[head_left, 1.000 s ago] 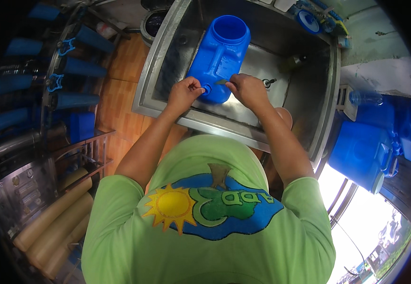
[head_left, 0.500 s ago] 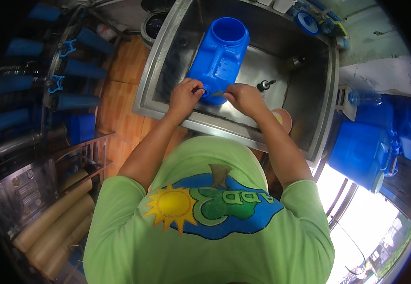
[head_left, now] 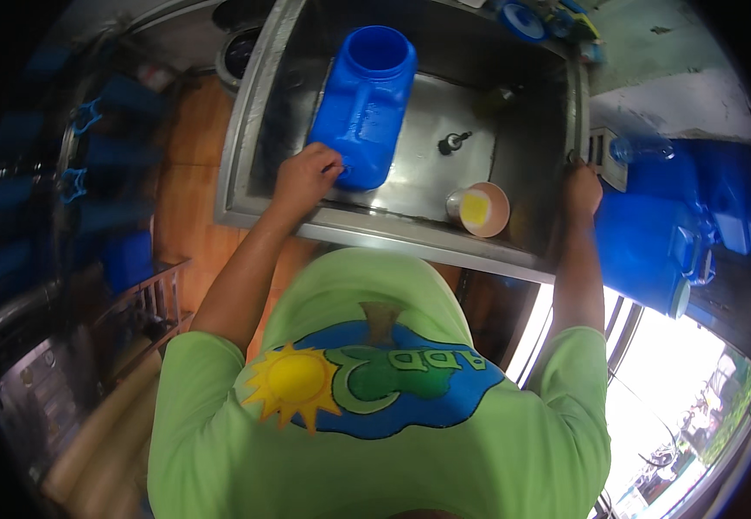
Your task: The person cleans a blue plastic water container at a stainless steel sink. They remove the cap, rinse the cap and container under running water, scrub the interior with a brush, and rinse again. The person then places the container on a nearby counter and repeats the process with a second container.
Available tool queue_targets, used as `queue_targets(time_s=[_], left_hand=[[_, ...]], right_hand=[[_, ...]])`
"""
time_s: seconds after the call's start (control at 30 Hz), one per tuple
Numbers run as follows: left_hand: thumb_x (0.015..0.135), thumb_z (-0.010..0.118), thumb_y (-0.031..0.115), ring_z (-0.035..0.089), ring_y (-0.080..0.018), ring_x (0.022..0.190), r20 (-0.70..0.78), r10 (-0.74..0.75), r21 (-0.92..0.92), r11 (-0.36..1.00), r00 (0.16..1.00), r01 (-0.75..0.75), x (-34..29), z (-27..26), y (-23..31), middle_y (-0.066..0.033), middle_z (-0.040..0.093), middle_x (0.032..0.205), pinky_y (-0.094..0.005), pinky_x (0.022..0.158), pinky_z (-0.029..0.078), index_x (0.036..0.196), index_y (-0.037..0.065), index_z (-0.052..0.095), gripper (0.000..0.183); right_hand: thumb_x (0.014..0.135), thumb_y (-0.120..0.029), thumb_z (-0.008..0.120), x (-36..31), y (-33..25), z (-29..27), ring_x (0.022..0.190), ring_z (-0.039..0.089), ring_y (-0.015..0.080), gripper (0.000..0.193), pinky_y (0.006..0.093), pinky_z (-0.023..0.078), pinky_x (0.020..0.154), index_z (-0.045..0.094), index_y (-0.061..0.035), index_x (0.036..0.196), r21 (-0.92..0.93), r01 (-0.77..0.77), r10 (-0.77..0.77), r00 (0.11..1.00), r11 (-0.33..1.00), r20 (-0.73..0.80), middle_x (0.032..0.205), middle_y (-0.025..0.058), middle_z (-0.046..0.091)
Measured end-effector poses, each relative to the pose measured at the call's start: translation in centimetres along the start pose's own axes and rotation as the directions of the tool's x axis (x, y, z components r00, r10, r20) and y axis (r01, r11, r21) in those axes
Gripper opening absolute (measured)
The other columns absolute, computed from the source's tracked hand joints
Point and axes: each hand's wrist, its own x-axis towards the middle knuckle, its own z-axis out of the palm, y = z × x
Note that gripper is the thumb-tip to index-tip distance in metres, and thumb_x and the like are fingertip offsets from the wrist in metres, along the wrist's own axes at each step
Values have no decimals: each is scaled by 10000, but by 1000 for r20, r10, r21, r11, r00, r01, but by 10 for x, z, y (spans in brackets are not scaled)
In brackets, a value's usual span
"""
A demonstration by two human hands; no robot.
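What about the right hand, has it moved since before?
Yes. Against the sink, the right hand went to the right, from the jug over to the sink's right edge.

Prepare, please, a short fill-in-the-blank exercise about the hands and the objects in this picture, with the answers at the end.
1. The ____ hand is at the blue plastic jug.
2. The right hand is at the ____ rim of the steel sink.
3. The pinkish cup is ____ the sink.
4. The sun printed on the green T-shirt is coloured ____.

Missing words: left; right; inside; yellow.
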Motion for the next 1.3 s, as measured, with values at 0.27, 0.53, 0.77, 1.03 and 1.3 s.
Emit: queue_targets(time_s=[0.27,0.53,0.77,1.03,1.3], left_hand=[[831,762,141,693,-275,817,-65,111,82,991,992,-106,-2,3,2,-51,678,930,-386,699,558,916,110,707,105],[783,758,122,650,-270,822,-26,341,237,915,940,-326,-1,0,-7,-59,642,895,-405,697,509,913,123,694,146],[781,719,78,645,-282,872,-18,224,-53,973,974,-224,-15,-14,4,-74,639,896,-398,733,518,877,99,660,114],[872,715,75,621,-78,737,-236,-436,-382,864,869,329,45,-126,-113,-2,699,792,-245,674,483,931,37,735,73],[834,726,191,708,-241,871,-229,-507,-33,857,831,514,163,-137,-284,-76,748,926,-367,778,537,952,105,746,147]], right_hand=[[963,-251,539,-3,-15,3,1039,671,336,242,482,528,864,716,-144,1089,-168,-14,5,999,986,-54,1108,137,633],[903,-299,656,-9,-23,9,1179,587,330,333,501,467,955,692,-195,1218,-173,-108,107,994,979,-15,1226,126,593],[835,-300,757,-72,-69,20,1363,451,379,575,522,367,1103,589,-170,1369,165,158,-113,961,974,-254,1481,184,471],[839,-234,745,-207,-148,-8,1339,465,407,521,516,360,1111,600,-93,1319,566,225,-276,961,793,6,1465,196,478],[865,-223,711,-217,-179,-28,1314,491,412,468,505,402,1080,608,-53,1288,471,94,-143,987,877,70,1428,208,506]])
